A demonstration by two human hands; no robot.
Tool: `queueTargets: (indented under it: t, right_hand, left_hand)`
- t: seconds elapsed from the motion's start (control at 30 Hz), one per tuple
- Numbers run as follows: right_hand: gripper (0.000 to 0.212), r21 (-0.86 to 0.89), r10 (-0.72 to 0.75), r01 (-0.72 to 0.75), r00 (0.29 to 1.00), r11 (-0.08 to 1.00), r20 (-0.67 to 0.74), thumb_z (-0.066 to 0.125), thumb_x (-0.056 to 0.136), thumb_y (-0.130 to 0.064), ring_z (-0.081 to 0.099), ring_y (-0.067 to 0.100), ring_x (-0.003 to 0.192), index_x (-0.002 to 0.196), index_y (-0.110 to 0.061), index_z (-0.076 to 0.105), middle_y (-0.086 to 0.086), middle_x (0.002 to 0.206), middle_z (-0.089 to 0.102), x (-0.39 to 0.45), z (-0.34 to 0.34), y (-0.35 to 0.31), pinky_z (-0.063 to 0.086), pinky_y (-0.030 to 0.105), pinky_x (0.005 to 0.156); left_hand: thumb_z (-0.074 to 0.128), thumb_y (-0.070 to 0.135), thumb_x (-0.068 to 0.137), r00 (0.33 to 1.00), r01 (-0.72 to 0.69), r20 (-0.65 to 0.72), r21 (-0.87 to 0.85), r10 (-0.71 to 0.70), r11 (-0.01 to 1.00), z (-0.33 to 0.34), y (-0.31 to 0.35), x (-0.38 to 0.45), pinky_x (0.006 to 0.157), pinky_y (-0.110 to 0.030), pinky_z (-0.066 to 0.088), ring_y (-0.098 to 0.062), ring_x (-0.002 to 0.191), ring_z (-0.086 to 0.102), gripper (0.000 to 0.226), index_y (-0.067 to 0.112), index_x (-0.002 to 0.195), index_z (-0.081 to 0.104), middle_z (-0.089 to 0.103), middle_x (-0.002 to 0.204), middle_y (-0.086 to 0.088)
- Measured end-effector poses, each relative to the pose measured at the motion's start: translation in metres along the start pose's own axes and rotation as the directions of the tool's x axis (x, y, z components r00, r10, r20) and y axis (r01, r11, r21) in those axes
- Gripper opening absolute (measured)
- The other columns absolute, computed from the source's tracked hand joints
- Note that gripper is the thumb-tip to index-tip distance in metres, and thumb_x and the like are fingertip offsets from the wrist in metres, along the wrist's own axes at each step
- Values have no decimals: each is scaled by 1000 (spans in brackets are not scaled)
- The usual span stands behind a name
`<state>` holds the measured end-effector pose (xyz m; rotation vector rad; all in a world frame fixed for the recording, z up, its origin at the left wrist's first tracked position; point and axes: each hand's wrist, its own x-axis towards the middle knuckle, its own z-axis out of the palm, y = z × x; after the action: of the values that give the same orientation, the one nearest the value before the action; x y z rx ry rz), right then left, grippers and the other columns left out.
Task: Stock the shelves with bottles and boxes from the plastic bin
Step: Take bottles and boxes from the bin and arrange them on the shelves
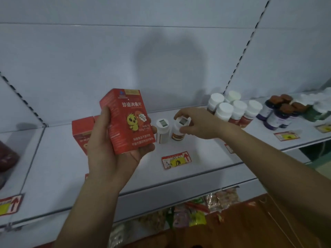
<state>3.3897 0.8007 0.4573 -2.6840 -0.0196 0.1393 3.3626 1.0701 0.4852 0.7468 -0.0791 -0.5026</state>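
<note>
The right hand [198, 123] pinches the cap of a small white-capped bottle [179, 128] standing on the shelf [206, 169], likely light, rigid and slick, while the left hand [114, 149] grips a stiff red box [129, 120] by its sides.

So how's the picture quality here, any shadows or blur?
Head view: dim, with a broad soft shadow on the back panel; wide-angle bending curves the shelf edge; dark-capped bottles at far right are blurred, while the red box stays readable.
</note>
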Motion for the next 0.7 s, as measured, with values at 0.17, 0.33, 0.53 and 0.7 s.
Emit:
queueTargets:
  t: [0.17, 0.33, 0.53, 0.7]
  right_hand:
    - [43, -9, -90, 91, 995, 996, 44, 72, 91, -28, 55, -2, 83, 131, -26, 59, -11, 117, 60, 13, 2, 3, 41, 18, 76]
    - [44, 6, -120, 120, 990, 993, 71, 74, 89, -27, 53, -6, 77, 131, -23, 60, -5, 120, 64, 20, 1, 4, 40, 19, 73]
    - [63, -44, -127, 133, 985, 990, 120, 76, 87, -42, 57, 3, 86, 142, -32, 47, -6, 125, 58, 20, -9, 7, 43, 24, 77]
    - [40, 111, -136, 152, 981, 982, -142, 62, 98, -40, 60, 9, 98, 136, -31, 53, -6, 125, 59, 11, -23, -8, 48, 26, 81]
  left_hand:
    - [49, 60, 91, 998, -49, -46, -27, 47, 998, 0, -16, 2, 62, -36, 57, -30, 91, 67, 74, 9, 144, 50, 59, 124, -16]
    - [46, 60, 93, 996, -83, -47, -28, 82, 996, -1, -21, 6, 65, -35, 59, -30, 94, 66, 70, 10, 143, 52, 57, 129, -16]
    - [47, 60, 93, 994, -105, -39, -23, 104, 994, -3, -24, 13, 65, -35, 58, -30, 96, 64, 71, 11, 144, 51, 57, 130, -16]
    - [50, 58, 92, 989, -121, -84, 50, 125, 991, -7, -21, 14, 62, -38, 59, -38, 103, 63, 68, 13, 142, 53, 56, 138, -22]
